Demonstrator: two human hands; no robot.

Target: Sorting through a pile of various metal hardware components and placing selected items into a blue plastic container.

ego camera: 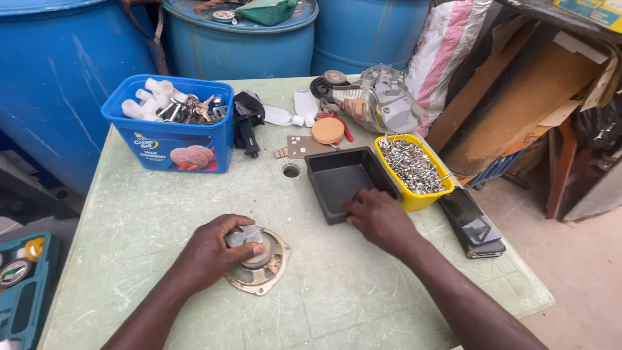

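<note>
A pale green bench [162, 220] stands before blue drums [58, 71]. Near its middle lies a round metal speaker [269, 272], left of the black tray [337, 178]. The left hand [210, 253] has its grip clamped over the speaker's magnet; the right hand [379, 217] rests on the tray's near rim, fingers loosely together, holding nothing. A yellow tray of screws [414, 168] touches the black tray's right side.

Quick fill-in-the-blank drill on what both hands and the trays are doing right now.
The left hand grips a round metal ____ part lying on the table.
The right hand rests on the rim of the ____ tray.
The yellow tray holds many small ____.

Missing: speaker; black; screws
</note>
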